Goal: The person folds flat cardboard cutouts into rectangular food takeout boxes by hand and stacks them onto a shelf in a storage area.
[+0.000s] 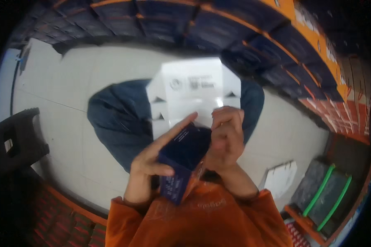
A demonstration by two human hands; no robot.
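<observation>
A small dark blue box (pixel 186 144) with orange on its right side is held in front of my chest. My left hand (pixel 152 158) grips it from the left, thumb on the near edge and fingers along the far one. Curled fingers of my right hand (pixel 226 138) sit at the box's right edge; their tips are partly hidden. Beyond the box, across my lap, lies an unfolded white cardboard sheet (pixel 193 92) with angled corners, small dark slots and grey print. The near end of the sheet is hidden behind my hands and the box.
Stacks of dark blue boxes (pixel 218 29) with orange edges curve around the far side. Reddish boxes (pixel 338 115) stand at the right. A black plastic stool (pixel 18 136) is at the left. Near right are a white card (pixel 279 179) and a grey bundle with green straps (pixel 317 189).
</observation>
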